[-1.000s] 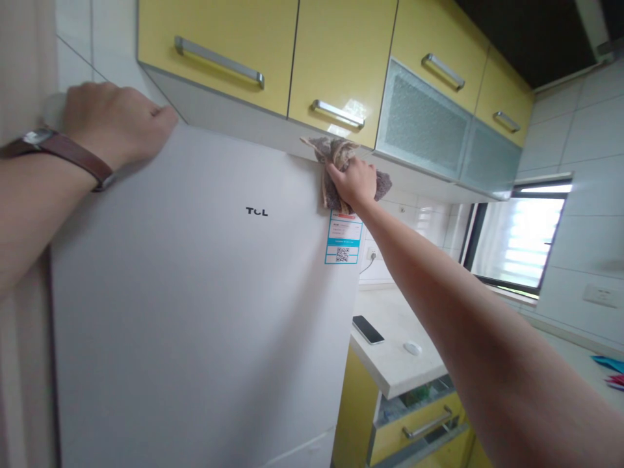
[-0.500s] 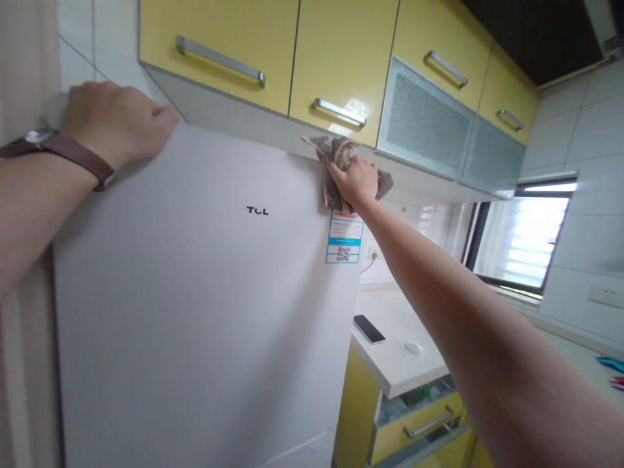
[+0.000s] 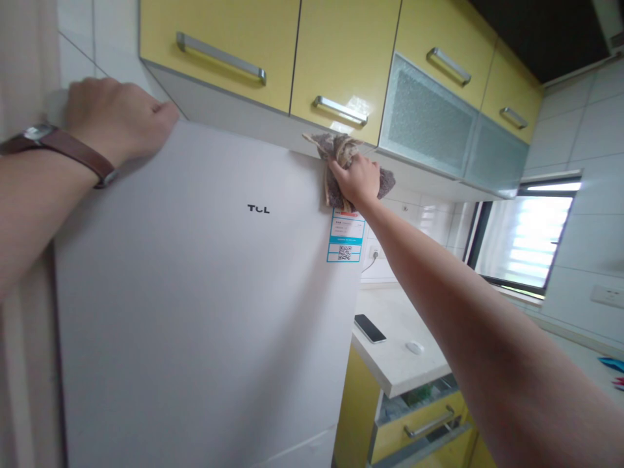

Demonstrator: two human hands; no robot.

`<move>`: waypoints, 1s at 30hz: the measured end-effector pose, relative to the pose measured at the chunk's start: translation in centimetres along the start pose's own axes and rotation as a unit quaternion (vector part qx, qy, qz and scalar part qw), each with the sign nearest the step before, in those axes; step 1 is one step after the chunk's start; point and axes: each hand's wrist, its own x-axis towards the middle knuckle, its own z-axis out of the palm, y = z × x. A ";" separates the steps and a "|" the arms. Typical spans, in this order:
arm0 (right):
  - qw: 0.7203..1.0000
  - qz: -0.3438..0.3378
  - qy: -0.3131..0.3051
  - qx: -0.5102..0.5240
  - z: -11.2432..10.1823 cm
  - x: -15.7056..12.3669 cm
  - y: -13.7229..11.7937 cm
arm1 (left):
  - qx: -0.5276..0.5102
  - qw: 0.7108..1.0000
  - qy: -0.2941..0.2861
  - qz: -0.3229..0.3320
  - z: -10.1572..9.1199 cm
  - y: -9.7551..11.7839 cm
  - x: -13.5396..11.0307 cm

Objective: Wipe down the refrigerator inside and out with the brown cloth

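A white refrigerator (image 3: 205, 292) with a TCL logo fills the left and middle of the head view. My left hand (image 3: 121, 120), with a brown-strapped watch on its wrist, is curled over the refrigerator's upper left corner; its fingertips are hidden. At the opposite upper corner, my right hand (image 3: 358, 179) is closed around a bunched brown cloth (image 3: 336, 188) with a tan edge. The cloth presses against the refrigerator front near the top, just above a blue-and-white label (image 3: 345, 237).
Yellow wall cabinets (image 3: 341, 58) with metal handles hang just above the refrigerator. To the right, a white counter (image 3: 390, 364) carries a phone (image 3: 370, 328) and a small white object (image 3: 414, 348). Below it is a partly open yellow drawer (image 3: 419, 422). A window (image 3: 517, 234) is farther right.
Almost nothing differs. The view has shifted very slightly, while both hands and the cloth keep the same places on the refrigerator.
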 end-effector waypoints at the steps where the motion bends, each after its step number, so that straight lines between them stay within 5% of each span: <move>1: 1.000 -0.002 0.003 -0.001 0.0 0.0 0.0 | 0.002 1.000 0.000 0.002 0.0 0.0 0.0; 30: 1.000 -0.004 0.013 0.001 0.2 -0.2 0.1 | 0.036 0.999 -0.002 0.001 -0.1 0.1 -0.1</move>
